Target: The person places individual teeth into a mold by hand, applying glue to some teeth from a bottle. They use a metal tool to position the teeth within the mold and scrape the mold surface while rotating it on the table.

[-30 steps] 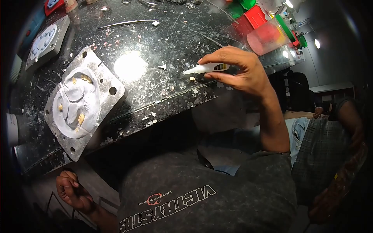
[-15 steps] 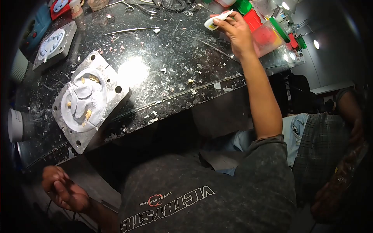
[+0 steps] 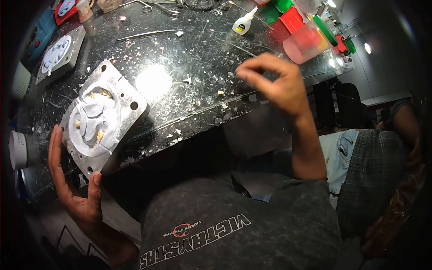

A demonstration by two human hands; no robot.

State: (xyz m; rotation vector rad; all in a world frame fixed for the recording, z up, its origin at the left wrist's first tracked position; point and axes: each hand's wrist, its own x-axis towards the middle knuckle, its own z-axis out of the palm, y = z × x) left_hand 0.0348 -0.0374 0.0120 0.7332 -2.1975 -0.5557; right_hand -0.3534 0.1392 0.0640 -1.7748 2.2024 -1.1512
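Note:
My left hand is open, with its fingers along the left edge of a metal flask half and its thumb at the flask's near corner. Pale plaster fills the flask, with several yellowish teeth set in it. Over the front edge of the bench, my right hand has thumb and forefinger bent into a loop, their tips together with nothing showing between them. Beyond that hand a small white squeeze bottle with a pointed nozzle stands on the bench.
Another plaster-filled flask half lies at the back left. A green-lidded clear jar stands at the right. A thin metal tool and scissors lie farther back. Debris litters the black bench. A person is at the right.
My right hand has let go of the white bottle, now standing on the bench, and has come back toward me. My left hand has risen to the flask and opened.

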